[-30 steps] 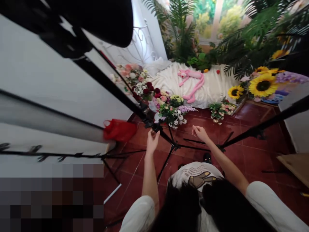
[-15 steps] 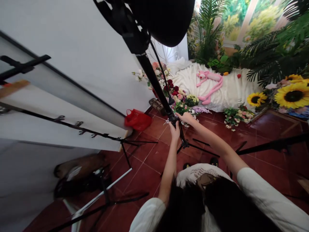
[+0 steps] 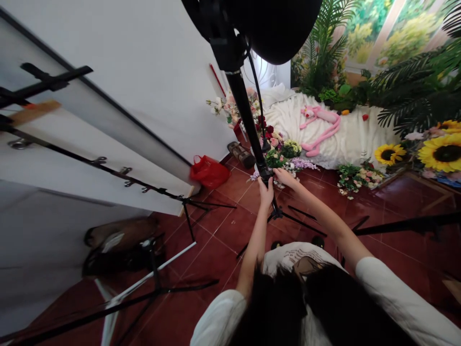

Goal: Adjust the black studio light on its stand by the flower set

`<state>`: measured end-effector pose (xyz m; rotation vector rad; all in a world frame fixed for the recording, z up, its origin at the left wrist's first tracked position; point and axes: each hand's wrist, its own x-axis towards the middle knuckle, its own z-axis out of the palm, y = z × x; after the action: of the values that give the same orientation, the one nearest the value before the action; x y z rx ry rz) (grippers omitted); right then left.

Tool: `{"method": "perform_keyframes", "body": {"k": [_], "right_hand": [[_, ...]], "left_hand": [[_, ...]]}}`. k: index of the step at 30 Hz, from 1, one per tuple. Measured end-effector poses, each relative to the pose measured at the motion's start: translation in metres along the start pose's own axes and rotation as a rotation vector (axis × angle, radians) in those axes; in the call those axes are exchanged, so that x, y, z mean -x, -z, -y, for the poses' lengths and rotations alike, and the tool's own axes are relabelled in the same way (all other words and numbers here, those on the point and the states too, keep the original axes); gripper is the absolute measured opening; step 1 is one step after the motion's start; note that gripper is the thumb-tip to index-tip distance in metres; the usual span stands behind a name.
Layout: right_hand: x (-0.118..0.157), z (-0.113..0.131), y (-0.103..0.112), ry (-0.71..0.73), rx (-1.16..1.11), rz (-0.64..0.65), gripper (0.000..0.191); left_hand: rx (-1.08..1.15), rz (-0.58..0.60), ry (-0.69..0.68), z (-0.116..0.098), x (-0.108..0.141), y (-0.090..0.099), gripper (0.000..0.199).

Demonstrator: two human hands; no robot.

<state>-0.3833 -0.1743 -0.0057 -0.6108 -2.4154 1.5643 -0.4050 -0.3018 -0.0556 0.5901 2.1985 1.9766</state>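
A black light stand (image 3: 248,115) rises before me with a large dark lamp head (image 3: 273,29) on top, partly cut off by the picture's upper edge. My left hand (image 3: 265,193) is closed around the pole just at its collar (image 3: 264,172). From the other side, my right hand (image 3: 284,177) has its fingers pinched at the same collar, where a small knob seems to be; the fingers partly hide it. A thin cable (image 3: 257,91) hangs down beside the pole. The stand's legs (image 3: 276,214) spread over the tiles below my hands.
A red plastic bag (image 3: 210,172) lies by the wall. Left are a backdrop bar with clamps (image 3: 126,170) and further stand legs (image 3: 187,286). Ahead, a pink plush toy (image 3: 326,115) rests on white cloth (image 3: 356,144) among flowers. Another black pole (image 3: 406,224) reaches in from the right.
My view has turned a little, so most of the scene sits further right and the pole looks more upright. Both hands keep their hold at the collar.
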Motion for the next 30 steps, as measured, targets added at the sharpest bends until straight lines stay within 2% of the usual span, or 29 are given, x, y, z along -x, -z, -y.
{"method": "perform_keyframes", "body": {"k": [4,7,10,13,18,24,28,30], "right_hand": [[0.005,-0.013,-0.008,0.048,-0.122,-0.039,0.026],[0.011,-0.016,-0.010,0.026,-0.263,0.001,0.021],[0.015,-0.015,-0.003,-0.017,-0.360,0.035,0.020],[0.011,-0.009,0.013,0.004,-0.295,0.111,0.019],[-0.010,0.014,0.032,0.046,0.012,0.209,0.011],[-0.018,0.026,0.021,0.008,0.214,0.161,0.032],[-0.013,0.018,0.010,0.001,0.073,0.125,0.040],[-0.011,0.014,0.003,0.029,-0.040,0.052,0.043]], "left_hand": [[0.002,0.004,0.006,0.002,-0.001,0.000,0.048],[0.007,0.015,0.001,0.003,-0.001,0.001,0.050],[0.016,0.007,-0.016,0.003,-0.002,0.001,0.054],[0.009,0.003,-0.015,0.003,-0.002,0.000,0.054],[0.011,-0.008,-0.032,0.003,-0.002,-0.001,0.054],[0.014,-0.008,-0.053,0.007,-0.003,-0.002,0.052],[0.011,-0.013,-0.050,0.008,-0.004,-0.001,0.050],[0.004,-0.007,-0.038,0.007,-0.004,-0.001,0.047]]}}
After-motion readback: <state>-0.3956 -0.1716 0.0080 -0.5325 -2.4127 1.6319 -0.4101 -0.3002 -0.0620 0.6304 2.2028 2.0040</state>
